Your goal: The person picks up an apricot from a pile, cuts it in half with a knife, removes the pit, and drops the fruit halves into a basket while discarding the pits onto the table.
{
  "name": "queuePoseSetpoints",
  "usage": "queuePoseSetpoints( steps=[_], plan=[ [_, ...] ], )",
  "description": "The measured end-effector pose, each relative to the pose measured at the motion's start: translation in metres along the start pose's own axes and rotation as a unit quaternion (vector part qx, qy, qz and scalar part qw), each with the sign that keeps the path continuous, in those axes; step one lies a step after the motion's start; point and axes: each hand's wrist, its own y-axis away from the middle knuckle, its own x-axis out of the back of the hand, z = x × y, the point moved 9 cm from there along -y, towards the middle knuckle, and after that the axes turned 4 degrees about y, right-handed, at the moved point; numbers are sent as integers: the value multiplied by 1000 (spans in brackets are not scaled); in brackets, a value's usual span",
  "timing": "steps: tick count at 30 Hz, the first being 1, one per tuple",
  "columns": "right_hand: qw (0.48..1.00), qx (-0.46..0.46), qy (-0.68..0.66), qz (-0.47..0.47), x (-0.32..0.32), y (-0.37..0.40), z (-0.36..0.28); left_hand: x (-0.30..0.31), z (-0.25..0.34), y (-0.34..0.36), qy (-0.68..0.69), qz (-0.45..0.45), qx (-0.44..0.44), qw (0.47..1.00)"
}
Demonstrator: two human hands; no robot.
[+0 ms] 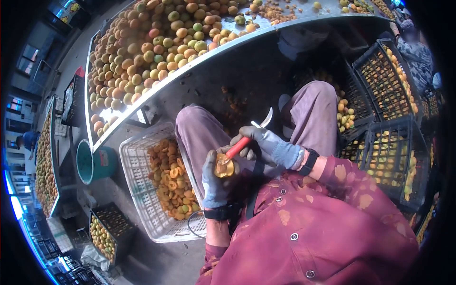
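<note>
My left hand (216,186), in a grey-blue work glove, is closed around a cut apricot (224,167), its brownish inside turned up. My right hand (270,144), gloved the same way, grips a knife with a red handle (238,147). The curved blade (268,117) sticks out past the fingers, away from the fruit, while the handle's end points down at the apricot. Both hands are close together over my lap. Just left of my knee, a white plastic crate (138,190) holds many pitted apricot halves (173,180).
A metal-edged table (156,91) heaped with whole apricots (142,52) stands in front. A teal bucket (97,164) and a black crate of fruit (104,235) are at left. Stacked black crates (387,159) of apricots stand at right, with another person (414,54) beyond.
</note>
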Motion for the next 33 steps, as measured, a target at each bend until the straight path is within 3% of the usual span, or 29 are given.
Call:
queuePoseSetpoints(
  steps=[2, 5, 6, 7, 9, 10, 11, 13, 15, 17, 19, 21, 23, 24, 25, 27, 29, 30, 32, 33],
  plan=[
    [993, -22, -119, 3, 2, -8, 22, -1, 1, -2, -51, 38, -12, 998],
    [996, 21, -83, 7, 7, -1, 11, 2, -1, 1, -2, 50, 11, 999],
    [992, 84, -89, -7, 5, 0, -7, 0, 3, 2, -4, 49, 12, 999],
    [971, 155, -180, -5, 10, -5, -22, -8, 7, 3, -15, 17, 26, 999],
    [968, 240, -66, -7, 7, 18, -80, -18, 10, 2, -26, -22, 37, 999],
    [960, 258, 99, 39, 1, 33, -101, -17, 16, 1, -100, -13, 0, 995],
    [949, 271, 162, 22, -11, 39, -105, -21, 24, -1, -174, -9, -39, 984],
    [848, 376, 373, 35, -47, 63, -110, -24, 22, -5, -169, -10, -24, 985],
    [615, 449, 645, 59, -79, 74, -94, -29, 21, -8, -111, 27, -96, 989],
    [530, 399, 743, 88, -78, 49, -57, -32, 26, -10, -171, -18, -108, 979],
    [527, 502, 677, 107, -82, 61, -58, -33, 28, -16, -146, -29, -125, 981],
    [518, 531, 659, 125, -83, 64, -59, -38, 32, -16, -150, -8, -149, 977],
    [530, 402, 733, 141, -71, 46, -57, -32, 33, -17, -182, 28, -157, 970],
    [580, 372, 713, 127, -69, 44, -64, -27, 36, -17, -214, 70, -158, 961],
    [578, 375, 713, 129, -66, 39, -66, -31, 38, -18, -214, 67, -161, 961],
    [646, 214, 731, 52, -47, 8, -47, -42, 35, -17, -58, 40, -111, 991],
    [633, 209, 744, 43, -47, 10, -59, -41, 37, -20, -99, 31, -117, 988],
    [754, 215, 621, 3, -50, 15, -71, -43, 39, -18, -108, 29, -120, 986],
    [930, 208, 290, -91, -52, 8, -72, -32, 38, -17, -103, 33, -81, 991],
    [929, 210, 290, -91, -54, 11, -80, -48, 61, -2, -307, 50, -190, 931]
  ],
)
